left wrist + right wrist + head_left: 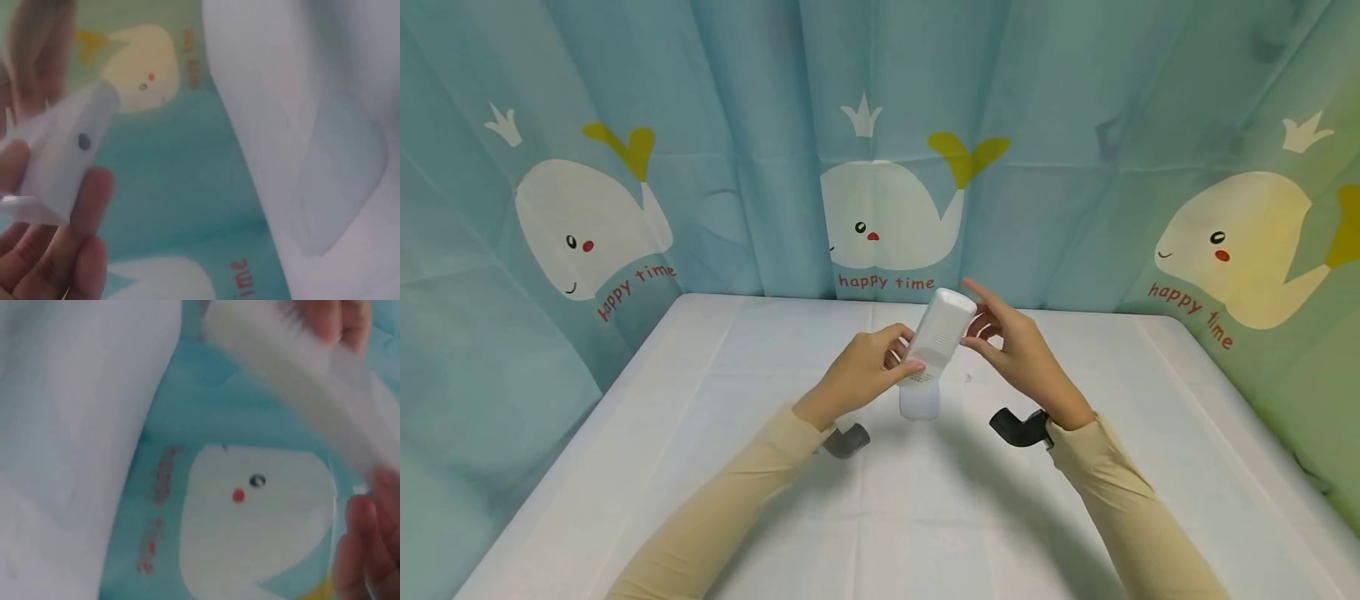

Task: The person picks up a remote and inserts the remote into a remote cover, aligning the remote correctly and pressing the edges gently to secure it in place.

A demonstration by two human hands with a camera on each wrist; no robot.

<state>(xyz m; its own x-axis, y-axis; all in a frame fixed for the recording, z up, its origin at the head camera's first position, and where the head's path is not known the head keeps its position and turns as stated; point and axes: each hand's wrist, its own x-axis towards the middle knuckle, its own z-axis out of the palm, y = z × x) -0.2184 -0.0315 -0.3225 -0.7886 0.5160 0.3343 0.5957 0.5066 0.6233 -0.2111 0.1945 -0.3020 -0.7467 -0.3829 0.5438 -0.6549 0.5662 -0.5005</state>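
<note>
My left hand (868, 367) holds a white oblong plastic device (942, 329) up in front of me, its thumb across the lower part and its fingers behind. The device tilts to the right and shows fine print and small slots. On its narrow side is a dark oval spot (84, 142). The right hand (1015, 346) is at the upper right edge, index finger raised and thumb tip right at the edge. Below, a pale translucent rounded slab (920, 402) lies on the table, partly hidden behind the device in the head view.
A white cloth covers the table (760, 517). Blue-green curtains (760, 208) with printed whales hang along the back and sides. Black curved mounts (1018, 427) stick out at both wrists.
</note>
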